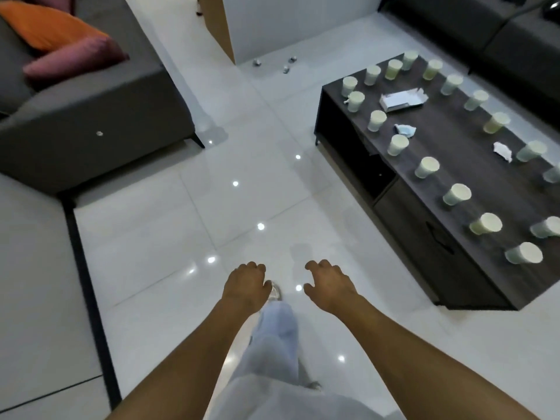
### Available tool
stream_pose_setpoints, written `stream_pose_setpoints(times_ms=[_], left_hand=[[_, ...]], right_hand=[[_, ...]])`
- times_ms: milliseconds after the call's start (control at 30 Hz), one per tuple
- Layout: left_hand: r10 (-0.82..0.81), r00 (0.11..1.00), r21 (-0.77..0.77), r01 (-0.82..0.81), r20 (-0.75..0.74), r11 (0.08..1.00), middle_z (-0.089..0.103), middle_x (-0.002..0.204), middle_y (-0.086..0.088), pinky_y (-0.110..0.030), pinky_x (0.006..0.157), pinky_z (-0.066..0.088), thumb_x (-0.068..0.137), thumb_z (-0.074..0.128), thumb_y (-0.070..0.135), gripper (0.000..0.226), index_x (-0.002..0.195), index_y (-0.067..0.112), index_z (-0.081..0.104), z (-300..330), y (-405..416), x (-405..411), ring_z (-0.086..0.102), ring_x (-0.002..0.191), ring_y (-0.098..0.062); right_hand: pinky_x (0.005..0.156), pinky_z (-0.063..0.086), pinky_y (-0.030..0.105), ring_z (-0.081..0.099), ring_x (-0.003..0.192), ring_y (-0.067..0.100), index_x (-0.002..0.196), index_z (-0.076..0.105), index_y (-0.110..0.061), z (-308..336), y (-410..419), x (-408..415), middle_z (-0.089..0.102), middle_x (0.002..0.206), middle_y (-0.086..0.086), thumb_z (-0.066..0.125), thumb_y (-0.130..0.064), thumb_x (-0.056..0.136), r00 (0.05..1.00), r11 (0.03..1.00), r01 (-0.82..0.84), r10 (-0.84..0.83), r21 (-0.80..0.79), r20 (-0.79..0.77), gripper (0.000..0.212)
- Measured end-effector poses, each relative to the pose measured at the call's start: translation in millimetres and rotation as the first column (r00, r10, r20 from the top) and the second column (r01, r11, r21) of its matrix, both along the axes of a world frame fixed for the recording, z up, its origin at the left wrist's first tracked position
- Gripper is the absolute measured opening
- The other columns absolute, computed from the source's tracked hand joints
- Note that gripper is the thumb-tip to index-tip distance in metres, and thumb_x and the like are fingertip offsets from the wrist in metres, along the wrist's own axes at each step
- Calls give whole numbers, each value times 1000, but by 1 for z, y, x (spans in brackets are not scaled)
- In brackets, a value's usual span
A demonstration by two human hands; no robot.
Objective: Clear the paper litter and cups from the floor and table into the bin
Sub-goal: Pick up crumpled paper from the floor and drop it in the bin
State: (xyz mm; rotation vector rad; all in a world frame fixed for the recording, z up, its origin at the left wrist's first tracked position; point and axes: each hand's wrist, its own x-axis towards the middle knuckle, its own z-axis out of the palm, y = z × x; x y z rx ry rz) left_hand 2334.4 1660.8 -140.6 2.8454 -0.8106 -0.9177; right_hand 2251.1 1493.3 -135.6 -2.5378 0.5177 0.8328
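Two hands extend in front of me over the white tiled floor (151, 237). My left hand (245, 283) hangs with fingers loosely curled, its grip released and holding nothing. My right hand (330, 286) is the same: fingers loosely curled downward, grip released. Below them are my pale trouser leg (272, 338) and a shoe (275, 291).

To the right stands the dark wooden worktop (448, 165). Many pale paper cups (457, 194) stand upright along its edges. Between the rows lie a crumpled white paper (503, 151), a crumpled blue item (404, 130) and an open white carton (403, 100).

Farther off, three small crumpled pieces (286, 68) lie on the floor near a cabinet (224, 28). A grey sofa (91, 116) with orange and purple cushions (72, 56) stands at left.
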Motion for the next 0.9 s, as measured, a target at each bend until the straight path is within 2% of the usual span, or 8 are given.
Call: stream_pose_setpoints(times_ms=[333, 533, 900], left_hand=[[9, 999, -15, -9, 34, 1000, 58, 118, -8, -33, 87, 43, 96, 43, 35, 38, 122, 10, 54, 6, -62, 223, 53, 110, -26], [16, 999, -32, -15, 28, 999, 57, 118, -7, -33, 89, 42, 97, 42, 36, 38, 123, 10, 53, -3, -136, 347, 51, 112, -26], [107, 993, -93, -103, 41, 990, 57, 118, -7, -31, 86, 41, 97, 43, 32, 38, 126, 11, 53, 16, -275, 577, 51, 111, -25]], right_hand=[[93, 45, 40, 45, 120, 28, 143, 36, -20, 7, -54, 220, 44, 135, 6, 47, -32, 96, 998, 995, 57, -59, 81, 23, 49], [93, 42, 37, 44, 121, 28, 142, 36, -21, -10, -134, 334, 44, 134, 6, 47, -31, 95, 998, 996, 64, -63, 57, -24, 49], [93, 43, 38, 45, 120, 31, 143, 35, -18, 3, -284, 583, 45, 133, 10, 49, -30, 94, 998, 999, 37, -38, 28, 42, 52]])
